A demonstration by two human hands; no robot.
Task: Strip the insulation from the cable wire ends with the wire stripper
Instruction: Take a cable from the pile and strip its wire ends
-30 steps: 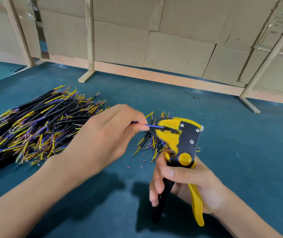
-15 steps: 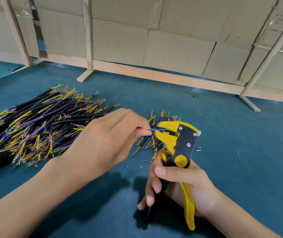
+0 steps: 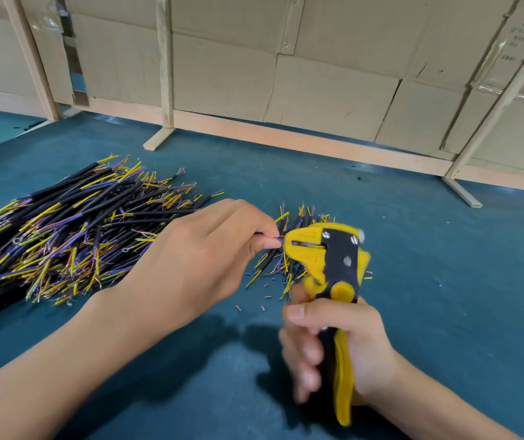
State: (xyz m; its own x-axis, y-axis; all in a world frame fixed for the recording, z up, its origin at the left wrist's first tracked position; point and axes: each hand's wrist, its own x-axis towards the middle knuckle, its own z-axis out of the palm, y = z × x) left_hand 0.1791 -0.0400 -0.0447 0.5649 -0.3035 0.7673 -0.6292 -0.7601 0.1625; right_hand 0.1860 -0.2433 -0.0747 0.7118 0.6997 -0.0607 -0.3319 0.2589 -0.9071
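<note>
your right hand (image 3: 346,347) now squeezed, fingers curled tight round wire stripper (image 3: 333,265) handles; half second ago handles spread. your left hand (image 3: 203,258) same spot, fingers pinching blue wire (image 3: 278,239), its end in stripper head. big cable pile (image 3: 63,236) left on bench (image 3: 444,281), smaller bunch (image 3: 286,268) behind stripper. open room right, far edge at wooden rail (image 3: 286,139).

Matt teal felt-like cloth over the table (image 3: 413,249); wire stripper (image 3: 327,258) in smooth yellow and black plastic, shiny metal screws; cables (image 3: 73,230) in glossy black sheathing, bare coppery strands at the tips; raw pale wooden frame (image 3: 165,61); creased matt cardboard (image 3: 333,93)
</note>
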